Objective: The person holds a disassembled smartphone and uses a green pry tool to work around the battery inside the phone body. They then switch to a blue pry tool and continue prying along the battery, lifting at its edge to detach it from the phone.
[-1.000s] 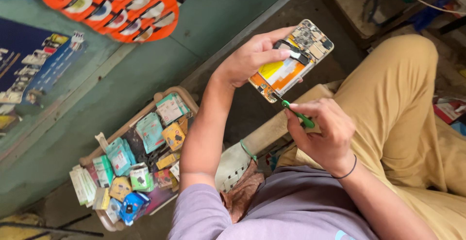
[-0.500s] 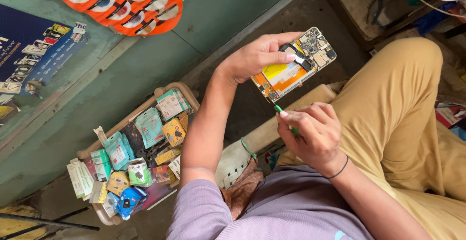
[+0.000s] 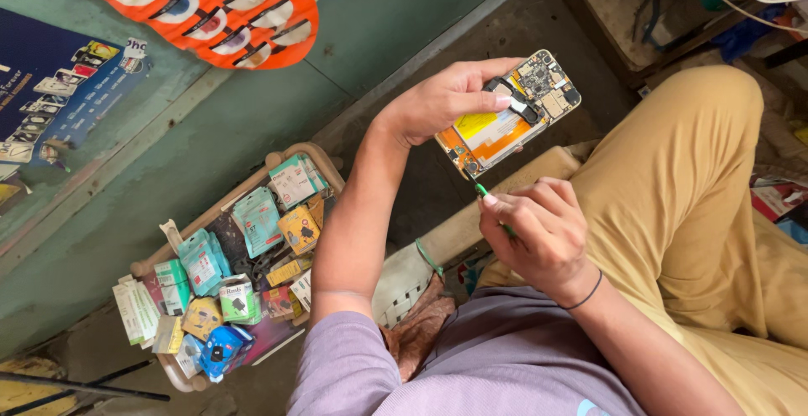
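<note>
Above the person's lap in the head view, the left hand (image 3: 446,100) is clamped around an opened phone (image 3: 509,113) with its circuit board and orange-yellow inner parts bare, thumb pressed across the board. Just below its lower edge, the right hand (image 3: 539,235) pinches a thin green-handled tool (image 3: 488,201), tip at the phone's corner. Doing this well likely means holding the phone steady and keeping the tip light and square to the spot; a tray of small packets (image 3: 236,273) lies well apart.

I'm in a small phone repair stall: a tray (image 3: 324,159) of packaged accessories sits beside my knee, accessory posters (image 3: 63,96) hanging above the tray.
</note>
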A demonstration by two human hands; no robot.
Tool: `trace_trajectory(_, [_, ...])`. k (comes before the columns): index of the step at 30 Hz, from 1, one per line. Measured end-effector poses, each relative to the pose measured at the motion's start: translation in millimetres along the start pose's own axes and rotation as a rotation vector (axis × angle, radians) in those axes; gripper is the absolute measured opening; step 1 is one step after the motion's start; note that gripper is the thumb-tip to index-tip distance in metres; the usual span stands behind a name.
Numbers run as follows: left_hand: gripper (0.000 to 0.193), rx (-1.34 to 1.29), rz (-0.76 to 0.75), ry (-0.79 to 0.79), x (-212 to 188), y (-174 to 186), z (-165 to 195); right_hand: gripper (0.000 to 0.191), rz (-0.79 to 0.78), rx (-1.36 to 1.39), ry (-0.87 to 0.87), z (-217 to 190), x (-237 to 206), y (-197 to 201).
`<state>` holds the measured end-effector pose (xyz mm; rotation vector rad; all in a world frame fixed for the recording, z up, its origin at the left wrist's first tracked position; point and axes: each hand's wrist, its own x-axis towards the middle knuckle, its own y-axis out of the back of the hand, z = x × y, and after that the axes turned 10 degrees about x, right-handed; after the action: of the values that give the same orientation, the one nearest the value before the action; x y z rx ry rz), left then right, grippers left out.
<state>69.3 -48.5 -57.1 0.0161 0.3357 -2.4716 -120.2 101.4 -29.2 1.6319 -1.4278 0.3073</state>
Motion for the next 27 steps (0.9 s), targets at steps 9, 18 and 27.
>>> trace_trajectory(9, [0.064,-0.007,-0.008,-0.01,1.4,-1.5,-0.1,0.02,0.002,0.004,-0.018,0.2,0.4,2.6])
trace_trajectory(18, [0.063,0.001,0.009,-0.005,1.0,-1.7,-0.9,0.02,0.025,-0.002,-0.037,-0.4,1.4,3.6])
trace_trajectory(27, [0.064,-0.009,0.009,0.008,0.8,-3.0,0.2,0.021,0.024,0.003,-0.033,0.9,2.0,7.4])
